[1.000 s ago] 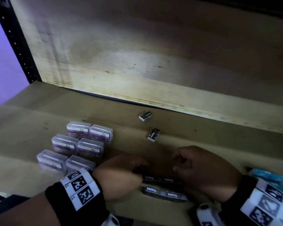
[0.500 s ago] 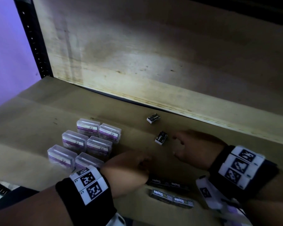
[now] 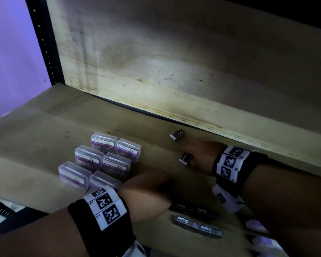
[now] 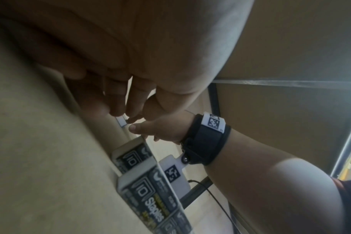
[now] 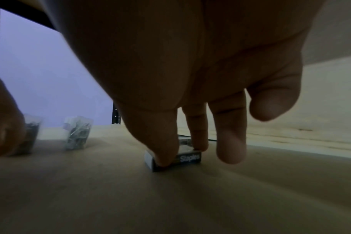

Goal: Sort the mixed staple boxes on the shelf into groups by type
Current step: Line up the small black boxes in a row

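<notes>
Right hand has its grip on a small black staple box: in the right wrist view the thumb presses one side and a fingertip the other, pinching the box while it sits on the shelf. Its other two fingers hang straight and touch nothing. That box lies near the back of the shelf, toward the middle.

A second small staple box sits just behind it, close to the wooden back panel, apart from the hand.

Left hand rests nearer the front edge with its fingers curled under; in the left wrist view the fingers bend loosely toward the palm, and I cannot tell whether its grip encloses anything. Just beside it, to the right, lie two rows of long black staple boxes, end to end and parallel, with "Staples" printed on them.

To the left of both hands stand six clear plastic paper clip boxes with purple labels, set in two columns of three, touching or nearly so.

Both wrists carry black bands with white coded tags. A black perforated upright frames the shelf on the left, with a purple wall beyond it.
</notes>
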